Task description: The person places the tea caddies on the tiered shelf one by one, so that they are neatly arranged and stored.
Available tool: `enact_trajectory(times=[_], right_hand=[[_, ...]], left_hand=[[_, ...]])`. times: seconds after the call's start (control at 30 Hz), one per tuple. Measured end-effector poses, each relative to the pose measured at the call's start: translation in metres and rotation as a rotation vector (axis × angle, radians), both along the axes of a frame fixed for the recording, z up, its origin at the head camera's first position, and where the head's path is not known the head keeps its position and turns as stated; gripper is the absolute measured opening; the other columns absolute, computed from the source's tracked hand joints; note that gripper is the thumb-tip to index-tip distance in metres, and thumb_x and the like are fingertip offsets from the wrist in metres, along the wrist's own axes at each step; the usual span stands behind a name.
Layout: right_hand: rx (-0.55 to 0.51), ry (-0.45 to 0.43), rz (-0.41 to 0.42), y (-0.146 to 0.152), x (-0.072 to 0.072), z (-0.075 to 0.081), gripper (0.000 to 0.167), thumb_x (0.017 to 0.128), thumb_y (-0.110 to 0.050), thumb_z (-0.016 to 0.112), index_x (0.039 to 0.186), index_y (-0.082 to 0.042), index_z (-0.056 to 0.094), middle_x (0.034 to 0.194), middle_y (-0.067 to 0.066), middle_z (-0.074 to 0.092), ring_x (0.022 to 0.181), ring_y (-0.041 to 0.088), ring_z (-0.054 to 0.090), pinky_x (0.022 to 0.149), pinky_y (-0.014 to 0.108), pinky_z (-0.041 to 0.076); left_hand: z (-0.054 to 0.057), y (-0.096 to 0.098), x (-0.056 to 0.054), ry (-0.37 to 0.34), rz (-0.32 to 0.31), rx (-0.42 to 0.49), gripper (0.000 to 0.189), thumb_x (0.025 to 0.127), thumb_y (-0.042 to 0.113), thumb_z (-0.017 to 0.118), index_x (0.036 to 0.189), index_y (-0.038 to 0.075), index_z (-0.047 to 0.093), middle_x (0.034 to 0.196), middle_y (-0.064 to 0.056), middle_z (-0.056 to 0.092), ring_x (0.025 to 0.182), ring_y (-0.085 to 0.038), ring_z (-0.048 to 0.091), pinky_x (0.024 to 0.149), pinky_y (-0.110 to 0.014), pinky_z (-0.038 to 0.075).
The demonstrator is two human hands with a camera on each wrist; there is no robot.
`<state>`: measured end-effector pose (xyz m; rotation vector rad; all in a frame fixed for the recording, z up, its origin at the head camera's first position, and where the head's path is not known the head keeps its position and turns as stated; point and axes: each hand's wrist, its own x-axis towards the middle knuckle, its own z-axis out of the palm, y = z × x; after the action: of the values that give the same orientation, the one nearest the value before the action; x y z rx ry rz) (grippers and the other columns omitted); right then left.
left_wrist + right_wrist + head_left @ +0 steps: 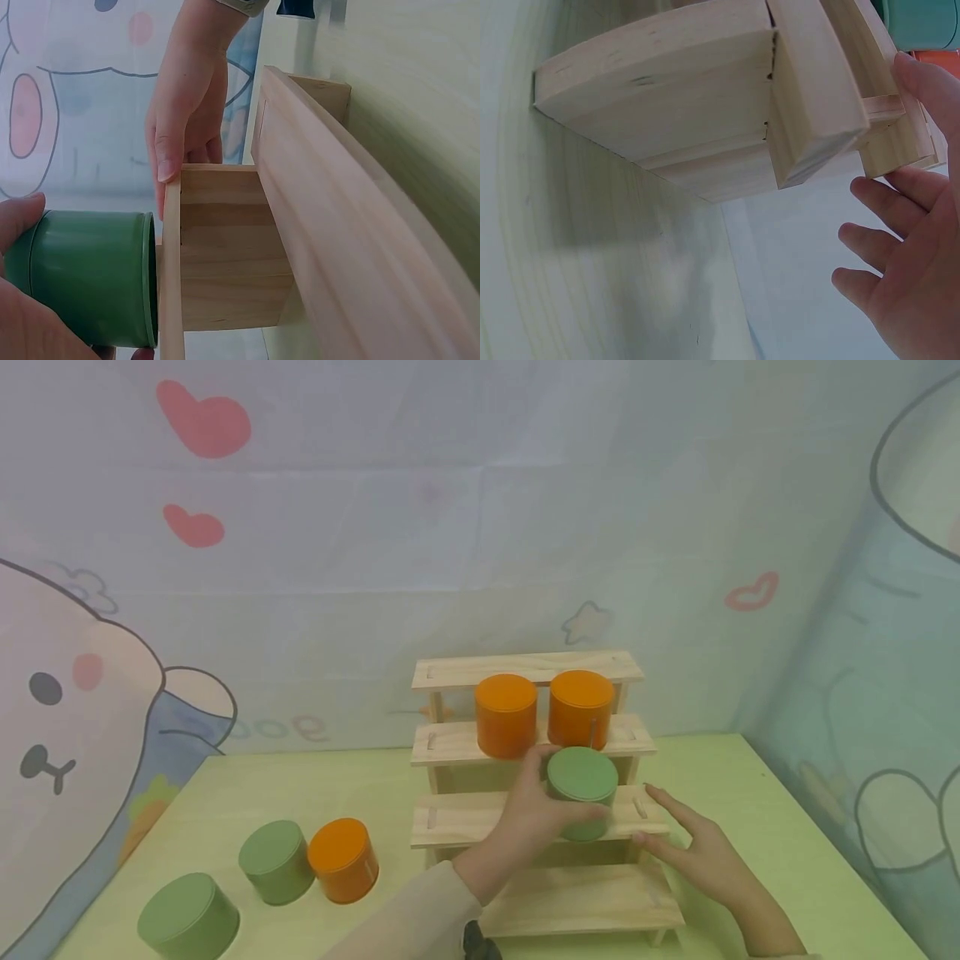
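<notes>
My left hand (525, 814) grips a round green tin (582, 775) from its left side, thumb across the front. The tin is upright over the right part of the second-lowest step of a wooden stepped rack (457, 820). In the left wrist view the base of the green tin (94, 277) is right at that step's board. My right hand (697, 856) is at the step's right end, thumb by the front edge. Its fingers (889, 206) are spread beside the board's end in the right wrist view.
Two orange tins, left (506, 717) and right (581, 710), stand on the step above. On the table (405, 777), left of the rack, are another orange tin (343, 860) and two green tins, one nearer (189, 917) and one farther (276, 862). A printed cloth (360, 543) hangs behind.
</notes>
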<state>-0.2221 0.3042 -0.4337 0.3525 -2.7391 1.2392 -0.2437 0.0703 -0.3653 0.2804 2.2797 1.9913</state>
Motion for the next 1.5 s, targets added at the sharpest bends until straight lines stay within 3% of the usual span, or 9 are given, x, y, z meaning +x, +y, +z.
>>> enact_trajectory(times=[0.87, 1.5], right_hand=[[0.013, -0.021, -0.002, -0.0001, -0.0014, 0.0001, 0.070, 0.093, -0.037, 0.063, 0.150, -0.010, 0.033, 0.151, 0.024, 0.032, 0.134, 0.052, 0.031, 0.096, 0.073, 0.031], [0.002, -0.016, 0.003, -0.0009, 0.0002, 0.0012, 0.071, 0.093, -0.036, 0.064, 0.149, -0.006, 0.033, 0.151, 0.024, 0.032, 0.134, 0.052, 0.031, 0.096, 0.073, 0.032]], left_hand=[[-0.0036, 0.0030, 0.0028, 0.010, -0.028, 0.002, 0.080, 0.070, 0.016, 0.087, 0.134, 0.015, 0.040, 0.132, -0.003, 0.049, 0.125, -0.027, 0.047, 0.108, -0.055, 0.033], [-0.0016, 0.0008, 0.0056, -0.010, -0.020, -0.029, 0.094, 0.068, 0.017, 0.089, 0.144, 0.018, 0.034, 0.140, -0.009, 0.044, 0.129, -0.034, 0.043, 0.102, -0.057, 0.039]])
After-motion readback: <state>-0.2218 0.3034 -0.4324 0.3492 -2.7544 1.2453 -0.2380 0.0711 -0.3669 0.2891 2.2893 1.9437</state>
